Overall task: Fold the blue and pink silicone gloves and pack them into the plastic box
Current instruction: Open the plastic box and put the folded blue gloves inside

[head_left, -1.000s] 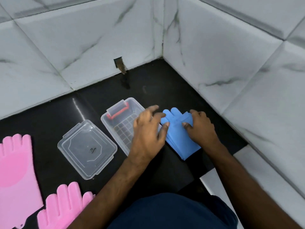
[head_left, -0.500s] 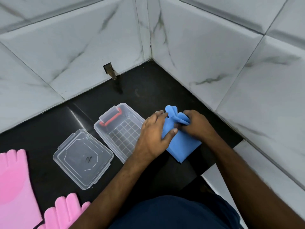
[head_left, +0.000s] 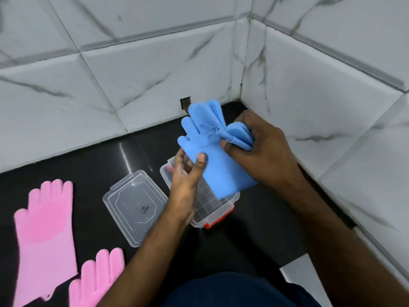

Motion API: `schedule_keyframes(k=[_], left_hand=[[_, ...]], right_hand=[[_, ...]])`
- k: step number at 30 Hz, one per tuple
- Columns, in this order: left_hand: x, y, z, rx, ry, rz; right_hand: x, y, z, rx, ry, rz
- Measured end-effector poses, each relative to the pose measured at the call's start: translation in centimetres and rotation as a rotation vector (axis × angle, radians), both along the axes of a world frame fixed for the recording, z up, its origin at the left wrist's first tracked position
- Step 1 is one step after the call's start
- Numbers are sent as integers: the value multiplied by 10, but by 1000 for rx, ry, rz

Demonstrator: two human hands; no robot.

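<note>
— What is under your hands?
— A glossy black stone counter [head_left: 73,167], set into a corner of white marbled wall tiles.
— And what lies on it?
— A clear rectangular plastic box [head_left: 212,209] with red clips sits open near the middle. Its clear flat plastic lid [head_left: 135,204] lies just beside it on your left. Two pink silicone gloves [head_left: 44,231] lie flat at your far left.

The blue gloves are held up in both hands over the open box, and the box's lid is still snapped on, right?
Not quite. In the head view the lid lies off, beside the box. Both hands, left and right, do hold the blue gloves above it.
</note>
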State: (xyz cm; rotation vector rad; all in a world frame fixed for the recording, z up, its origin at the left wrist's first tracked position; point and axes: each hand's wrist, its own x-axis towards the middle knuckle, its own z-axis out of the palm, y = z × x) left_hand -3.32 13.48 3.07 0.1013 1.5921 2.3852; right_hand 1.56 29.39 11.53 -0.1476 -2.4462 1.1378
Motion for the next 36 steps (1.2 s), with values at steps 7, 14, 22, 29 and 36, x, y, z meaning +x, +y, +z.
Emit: schedule_keyframes(k=[7,14,22,29,36], left_hand=[[-1,-30,-7,12,-64,169],[6,-40,-28,-244,-100,165],[6,-42,-14,-809,73,172],[11,-50,-5,-1054,328,111],[16,-47,5,-1392,664,-184]], right_hand=[[-37,-18,-38,-204,-210,188],[-58,-20,-86,-17,-461,184],[-62,-21,-91,113,-452,227],[-59,-25,-93,69,-357,240],[-56,-28,-95,129,-235,169]])
